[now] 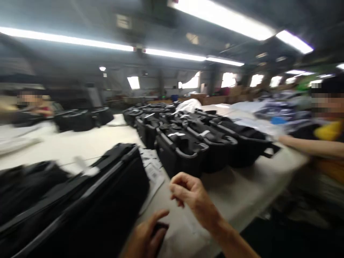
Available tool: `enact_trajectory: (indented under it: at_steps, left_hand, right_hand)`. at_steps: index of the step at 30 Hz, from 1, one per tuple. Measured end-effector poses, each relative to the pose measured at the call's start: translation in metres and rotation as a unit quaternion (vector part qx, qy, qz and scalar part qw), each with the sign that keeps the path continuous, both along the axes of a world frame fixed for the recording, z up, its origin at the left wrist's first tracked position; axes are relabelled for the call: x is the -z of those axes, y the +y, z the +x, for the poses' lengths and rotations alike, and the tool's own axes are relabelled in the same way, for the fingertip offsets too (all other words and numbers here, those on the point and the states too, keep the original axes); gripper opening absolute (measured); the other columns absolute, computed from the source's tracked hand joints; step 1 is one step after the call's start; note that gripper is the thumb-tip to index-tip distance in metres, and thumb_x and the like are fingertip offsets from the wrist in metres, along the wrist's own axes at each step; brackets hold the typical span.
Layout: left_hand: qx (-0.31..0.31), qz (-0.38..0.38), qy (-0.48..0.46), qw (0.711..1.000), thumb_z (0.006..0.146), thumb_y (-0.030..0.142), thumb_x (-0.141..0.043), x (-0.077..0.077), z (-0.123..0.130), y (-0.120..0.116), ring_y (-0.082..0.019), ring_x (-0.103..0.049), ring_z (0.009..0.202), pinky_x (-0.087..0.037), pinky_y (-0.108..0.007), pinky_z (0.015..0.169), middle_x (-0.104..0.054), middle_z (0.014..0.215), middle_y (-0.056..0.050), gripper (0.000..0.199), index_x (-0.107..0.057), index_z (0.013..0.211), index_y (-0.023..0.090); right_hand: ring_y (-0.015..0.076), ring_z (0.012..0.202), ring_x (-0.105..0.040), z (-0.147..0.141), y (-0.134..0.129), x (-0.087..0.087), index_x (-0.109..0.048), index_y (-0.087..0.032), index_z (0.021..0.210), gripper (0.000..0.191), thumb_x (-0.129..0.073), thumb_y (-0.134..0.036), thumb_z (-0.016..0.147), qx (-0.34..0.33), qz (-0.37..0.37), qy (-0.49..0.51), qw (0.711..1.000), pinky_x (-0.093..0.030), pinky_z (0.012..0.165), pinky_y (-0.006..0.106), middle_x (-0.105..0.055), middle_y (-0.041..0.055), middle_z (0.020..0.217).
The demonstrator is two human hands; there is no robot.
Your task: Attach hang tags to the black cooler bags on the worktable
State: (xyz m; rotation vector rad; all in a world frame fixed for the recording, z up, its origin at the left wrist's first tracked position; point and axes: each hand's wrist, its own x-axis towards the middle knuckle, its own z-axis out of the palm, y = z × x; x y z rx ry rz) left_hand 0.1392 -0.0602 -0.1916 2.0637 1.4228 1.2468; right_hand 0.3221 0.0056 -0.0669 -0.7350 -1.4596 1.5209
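My right hand (192, 197) is raised over the pale table, in front of the black bags. Its fingers curl in and press together; whatever they may pinch is too small to see. Lower down, at the bottom edge, my left hand (149, 234) is bent and blurred, with a small dark thing (161, 226) between finger and thumb that I cannot make out. A large black bag (107, 204) with grey edging stands just left of that hand. Beyond my right hand is a black bag (180, 150) with a grey-trimmed rim, at the front of several alike.
Printed paper sheets (154, 172) lie on the pale table (107, 143) between the bags. More black bags (76, 120) stand at the far left. A co-worker's arm (311, 145) reaches over the table edge at the right. Another person (33, 104) is at the left.
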Motion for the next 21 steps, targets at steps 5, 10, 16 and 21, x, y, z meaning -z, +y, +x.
enact_trajectory:
  at_steps: [5,10,16,21]
  left_hand:
    - [-0.051,0.143,0.191,0.970,0.087,0.025,-0.069,-0.051,-0.008,-0.042,-0.024,-0.064,0.118,-0.057,-0.034,0.096,-0.062,0.133,-0.015,0.050,-0.052,0.134,0.017]
    - [-0.196,0.259,0.219,0.920,0.090,0.006,-0.058,-0.105,-0.026,-0.087,-0.016,-0.065,0.083,-0.051,-0.028,0.079,-0.071,0.094,-0.006,0.021,-0.064,0.108,0.016]
    - [-0.443,0.212,0.359,0.794,0.092,0.017,-0.062,-0.136,-0.079,-0.093,-0.027,-0.061,0.105,-0.041,-0.041,0.093,-0.069,0.106,-0.008,0.020,-0.064,0.112,0.016]
    - [-0.469,0.143,0.395,0.777,0.089,0.016,-0.063,-0.140,-0.090,-0.085,-0.027,-0.064,0.090,-0.042,-0.042,0.084,-0.070,0.091,-0.005,0.014,-0.064,0.103,0.017]
  right_hand:
    - [0.0097,0.057,-0.049,-0.017,0.012,0.008,-0.068,-0.016,0.081,0.034,-0.071,-0.050,0.082,-0.083,0.068,-0.090,0.990,-0.040,0.053,0.022,-0.061,0.0009,0.069]
    - [0.0110,0.060,-0.049,-0.050,0.010,0.003,-0.069,-0.017,0.083,0.033,-0.069,-0.049,0.082,-0.147,0.104,-0.114,0.977,-0.042,0.056,0.023,-0.061,0.0011,0.071]
    - [0.0128,0.065,-0.053,-0.099,0.013,-0.011,-0.070,-0.018,0.087,0.022,-0.067,-0.040,0.084,-0.164,0.170,-0.118,0.964,-0.042,0.059,0.024,-0.062,0.0001,0.073]
    - [0.0140,0.073,-0.060,-0.140,0.013,-0.026,-0.071,-0.019,0.082,0.008,-0.065,-0.022,0.086,-0.139,0.324,-0.164,0.921,-0.045,0.068,0.025,-0.066,0.0007,0.080]
